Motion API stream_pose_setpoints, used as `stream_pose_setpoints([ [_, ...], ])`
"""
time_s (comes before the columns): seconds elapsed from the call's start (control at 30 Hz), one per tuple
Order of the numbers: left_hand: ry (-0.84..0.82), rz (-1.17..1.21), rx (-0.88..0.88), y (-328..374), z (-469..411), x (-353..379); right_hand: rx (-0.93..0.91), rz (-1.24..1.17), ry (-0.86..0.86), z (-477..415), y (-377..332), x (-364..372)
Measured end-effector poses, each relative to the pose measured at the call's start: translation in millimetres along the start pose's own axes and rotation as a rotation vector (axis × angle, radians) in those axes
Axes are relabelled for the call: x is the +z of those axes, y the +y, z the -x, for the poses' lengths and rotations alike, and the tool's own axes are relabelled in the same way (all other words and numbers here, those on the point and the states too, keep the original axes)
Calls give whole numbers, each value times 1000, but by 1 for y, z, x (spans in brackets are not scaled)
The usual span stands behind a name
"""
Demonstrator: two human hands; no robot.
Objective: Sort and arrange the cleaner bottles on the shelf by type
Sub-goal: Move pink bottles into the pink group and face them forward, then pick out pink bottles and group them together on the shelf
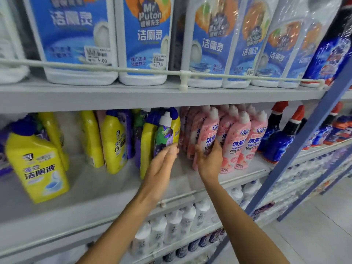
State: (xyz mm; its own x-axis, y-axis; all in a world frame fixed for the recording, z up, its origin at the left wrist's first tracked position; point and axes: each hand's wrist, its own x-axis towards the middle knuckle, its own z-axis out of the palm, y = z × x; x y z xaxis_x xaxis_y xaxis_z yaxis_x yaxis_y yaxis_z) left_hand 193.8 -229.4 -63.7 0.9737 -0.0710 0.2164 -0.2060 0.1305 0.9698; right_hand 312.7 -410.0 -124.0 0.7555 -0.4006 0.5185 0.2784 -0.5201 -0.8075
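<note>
Left hand (162,166), fingers straight and together, touches the purple bottle (164,136) at the middle of the shelf (106,187); right hand (209,161) apparently curls round a pink bottle (206,134).

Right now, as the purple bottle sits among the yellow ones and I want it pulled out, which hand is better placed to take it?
Left. The left hand has its straight fingers at the purple bottle, on its lower side, while the right hand holds a pink bottle further right.
</note>
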Motion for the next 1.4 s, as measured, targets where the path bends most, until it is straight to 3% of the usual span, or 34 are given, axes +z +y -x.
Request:
stream_pose_setpoints([
  [0.4, 289, -180, 44, 4, 49, -137, 33, 90, 84, 11, -9, 16],
  [0.63, 359, -247, 10, -11, 52, -161, 121, 84, -56, 30, -44, -5],
  [0.97, 407, -318, -51, -15, 68, -162, 217, -404, -356, 108, -91, -35],
  [1.4, 775, -335, -69, 6, 114, -215, 224, -594, -640, 153, -141, 21],
])
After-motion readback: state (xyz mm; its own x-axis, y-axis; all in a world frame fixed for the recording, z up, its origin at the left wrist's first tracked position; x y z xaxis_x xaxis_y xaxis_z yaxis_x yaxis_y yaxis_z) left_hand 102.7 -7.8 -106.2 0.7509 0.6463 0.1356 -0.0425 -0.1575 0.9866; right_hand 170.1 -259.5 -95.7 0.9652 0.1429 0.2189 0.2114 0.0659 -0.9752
